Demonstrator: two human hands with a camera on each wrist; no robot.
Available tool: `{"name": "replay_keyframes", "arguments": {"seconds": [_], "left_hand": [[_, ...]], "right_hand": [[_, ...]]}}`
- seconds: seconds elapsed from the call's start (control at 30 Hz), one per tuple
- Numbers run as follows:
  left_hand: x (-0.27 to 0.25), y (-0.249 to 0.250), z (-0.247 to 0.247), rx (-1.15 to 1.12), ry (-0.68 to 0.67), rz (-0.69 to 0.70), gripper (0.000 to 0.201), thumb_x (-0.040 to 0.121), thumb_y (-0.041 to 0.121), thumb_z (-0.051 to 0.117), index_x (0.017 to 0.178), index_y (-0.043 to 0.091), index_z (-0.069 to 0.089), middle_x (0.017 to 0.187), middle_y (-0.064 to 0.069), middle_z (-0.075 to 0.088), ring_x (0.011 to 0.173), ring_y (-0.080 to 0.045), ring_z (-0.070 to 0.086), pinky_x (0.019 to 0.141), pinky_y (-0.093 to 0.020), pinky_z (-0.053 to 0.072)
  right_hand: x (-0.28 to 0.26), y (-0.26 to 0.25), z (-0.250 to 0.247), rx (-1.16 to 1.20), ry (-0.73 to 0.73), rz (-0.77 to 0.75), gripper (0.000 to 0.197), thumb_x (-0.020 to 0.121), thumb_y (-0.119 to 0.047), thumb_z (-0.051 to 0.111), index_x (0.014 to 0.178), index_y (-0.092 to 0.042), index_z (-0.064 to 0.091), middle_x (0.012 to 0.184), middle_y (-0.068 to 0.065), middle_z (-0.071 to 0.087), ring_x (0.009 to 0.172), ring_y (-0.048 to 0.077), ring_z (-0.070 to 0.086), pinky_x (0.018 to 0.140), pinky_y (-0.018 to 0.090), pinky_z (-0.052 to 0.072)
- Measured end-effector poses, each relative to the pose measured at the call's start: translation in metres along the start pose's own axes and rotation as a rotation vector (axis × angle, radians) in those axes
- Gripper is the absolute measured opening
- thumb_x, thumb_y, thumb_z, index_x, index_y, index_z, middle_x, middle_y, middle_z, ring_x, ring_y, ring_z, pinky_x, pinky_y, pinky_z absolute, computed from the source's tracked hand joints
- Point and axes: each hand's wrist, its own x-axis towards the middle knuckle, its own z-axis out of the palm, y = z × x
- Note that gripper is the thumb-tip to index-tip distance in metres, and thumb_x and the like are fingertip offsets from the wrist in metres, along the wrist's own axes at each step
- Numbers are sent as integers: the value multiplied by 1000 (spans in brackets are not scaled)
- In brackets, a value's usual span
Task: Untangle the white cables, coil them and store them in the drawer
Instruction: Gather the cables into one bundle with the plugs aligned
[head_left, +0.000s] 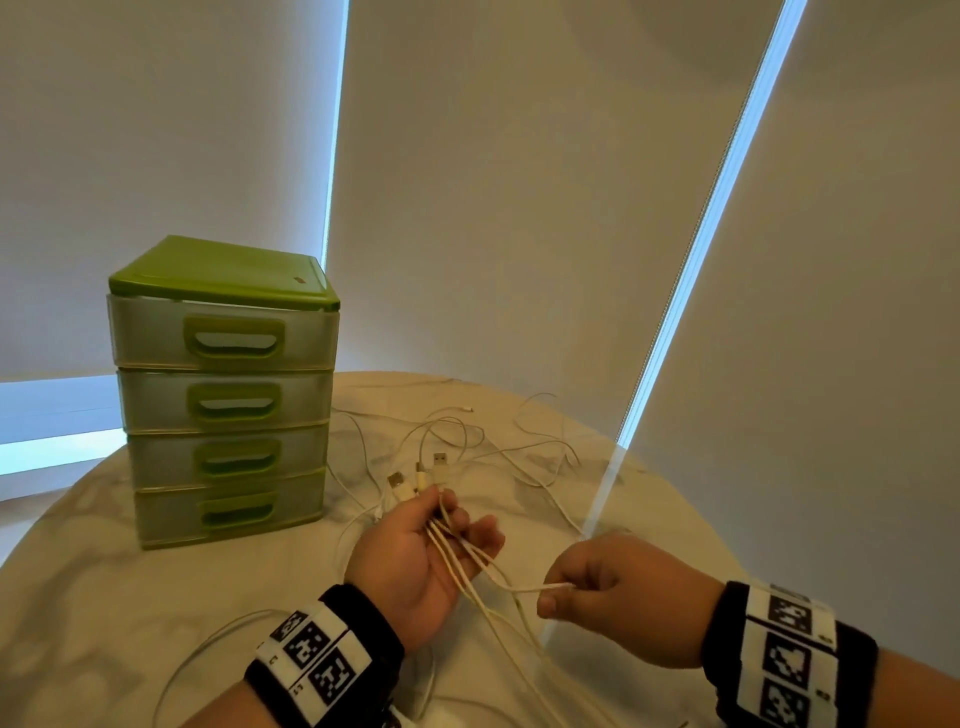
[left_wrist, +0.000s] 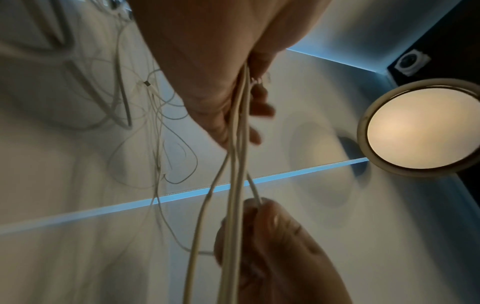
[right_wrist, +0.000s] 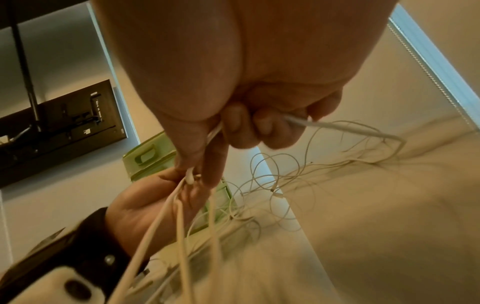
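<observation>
My left hand (head_left: 447, 514) is palm up over the table and grips a bundle of several white cables (head_left: 460, 569). Their USB plugs (head_left: 415, 478) stick out past the thumb. From that bundle one strand runs right to my right hand (head_left: 558, 592), which pinches it between thumb and forefinger. In the right wrist view the right hand's fingers (right_wrist: 239, 123) curl round that strand (right_wrist: 337, 125). In the left wrist view the cables (left_wrist: 236, 164) hang from the left hand (left_wrist: 221, 115). A loose tangle of cable (head_left: 467, 441) lies beyond. The green drawer unit (head_left: 223, 395) stands at the left, all drawers closed.
The round marble table (head_left: 104, 571) carries cable loops near its front edge (head_left: 208, 639) and far right side (head_left: 545, 452). Roller blinds cover the windows behind it. A ceiling lamp (left_wrist: 420, 127) shows in the left wrist view, a wall-mounted screen (right_wrist: 59, 131) in the right wrist view.
</observation>
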Motion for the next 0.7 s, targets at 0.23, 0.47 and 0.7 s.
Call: {"name": "replay_keyframes", "arguments": {"seconds": [0.23,0.47,0.7], "left_hand": [[10,28,-15,-119,75,123,29,97,26,42,69,19,46,47,9,28,32,-6,24,36,-18,19],[12,36,-21,-134,103,185,30,96,29,40,68,20,45,47,10,29,33,-6,24,35,-17,19],[10,20,-15,43,93,128,20,95,18,46,74,16,47,51,6,28,36,-7,25,37,-19,22]], "right_hand": [[-14,85,-30,-313,32,270,13,87,-34,62,78,-43,61,93,-16,64,85,0,56,78,17,45],[-25,163,-44,-201,247,488,17,95,-36,57,80,-36,63,95,-8,69,89,7,61,73,22,42],[-27,127,-17,-64,83,306,27,74,-40,77,98,-43,65,103,-18,69,95,-4,63,85,14,48]]}}
